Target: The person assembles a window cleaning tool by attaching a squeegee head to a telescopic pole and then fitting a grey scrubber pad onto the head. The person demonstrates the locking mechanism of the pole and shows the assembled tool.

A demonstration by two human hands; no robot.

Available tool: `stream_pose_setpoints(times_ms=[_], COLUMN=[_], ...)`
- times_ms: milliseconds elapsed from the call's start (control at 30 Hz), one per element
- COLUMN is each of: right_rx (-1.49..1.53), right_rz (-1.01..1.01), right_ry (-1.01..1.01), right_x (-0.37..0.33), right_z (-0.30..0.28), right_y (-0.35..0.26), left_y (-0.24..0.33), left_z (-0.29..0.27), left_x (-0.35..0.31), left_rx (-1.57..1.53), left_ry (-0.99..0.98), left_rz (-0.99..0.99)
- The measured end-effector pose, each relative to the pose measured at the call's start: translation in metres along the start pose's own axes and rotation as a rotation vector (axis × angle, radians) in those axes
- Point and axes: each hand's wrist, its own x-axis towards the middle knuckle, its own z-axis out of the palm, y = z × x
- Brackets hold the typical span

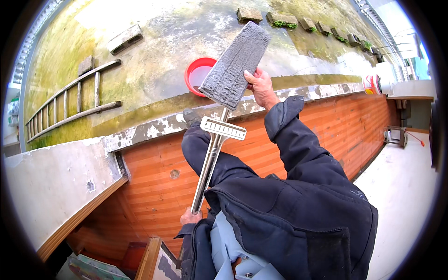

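Spreading across the upper view is a moss-stained grey concrete yard (154, 60); nearer me runs a glossy, striped orange floor (154, 182). A weathered wooden ladder (97, 88) lies on the concrete at left. A long silver metal pole (207, 175) slants away from my body to a thick grey rectangular mop pad (237, 65). The pad's long axis runs from lower left to upper right. In view it overlaps the right side of a round red plastic basin (189, 74) containing pale liquid; contact cannot be determined. A pale slotted plate (223, 128) sits on the pole below the pad. My right hand (262, 87), the nearer, pinches the pad's right long edge, thumb on the visible face, fingers partly hidden. My left hand (191, 217) is wrapped around the pole's lower part, well apart from the pad.
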Motion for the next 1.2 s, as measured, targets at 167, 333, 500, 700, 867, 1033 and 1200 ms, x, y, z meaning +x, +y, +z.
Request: stream_pose_setpoints(times_ms=[167,333,500,700,867,1033,1200], right_rx=[0.037,0.054,0.057,0.093,0.391,0.38,-0.001], right_rz=[0.033,0.069,0.062,0.114,0.186,0.326,0.348], right_ry=[-0.056,-0.076,-0.056,0.132,0.298,0.244,-0.026], right_x=[-0.005,-0.004,-0.007,-0.006,-0.007,-0.003,-0.006], right_z=[-0.004,-0.015,-0.021,-0.004,0.024,0.03,0.013], right_y=[0.002,0.01,0.009,0.018,0.005,-0.046,-0.073], left_y=[-0.01,-0.012,-0.006,0.001,0.001,-0.004,-0.031], left_z=[-0.002,-0.005,-0.007,-0.004,-0.002,0.003,0.007], left_x=[0.001,0.001,0.006,0.002,0.0,-0.003,0.002], left_rx=[-0.055,0.0,0.017,0.043,0.09,0.059,-0.038], left_ry=[-0.073,-0.057,-0.062,0.004,0.057,0.021,-0.042], left_rz=[0.016,0.032,0.056,0.025,0.009,0.009,0.071])
